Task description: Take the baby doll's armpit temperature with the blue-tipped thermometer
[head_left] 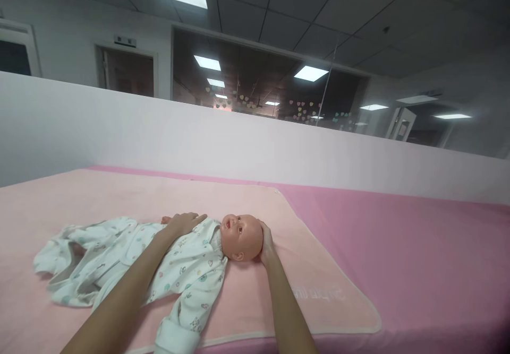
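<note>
Two bare, slender forearms [289, 303] stand closest, on either side of the loose white sleeve [187, 311] of a hard, glossy, tan plastic baby doll [242, 240]. It lies face up on a soft peach blanket [255, 306] with pale trim. Around the doll's body sits a white cotton suit [191, 264], printed with small coloured motifs and slack in folds past the waist. The left hand [188, 224] rests palm down on the doll's chest, fingers flat and slightly spread; whether it pinches any cloth I cannot tell. The right hand [268, 240] cups the crown of the doll's head — its fingers partly hidden behind. The left forearm crosses over the suit. Beyond the doll, a smooth white partition [223, 136] bars the way; above it are a wide glass window [258, 72] and heart-shaped stickers [303, 111]. Past the doll's head, the blanket's rounded corner gives onto smooth pink cloth [418, 258] — open room to the right. The doll's sleeve reaches the blanket's near edge.
</note>
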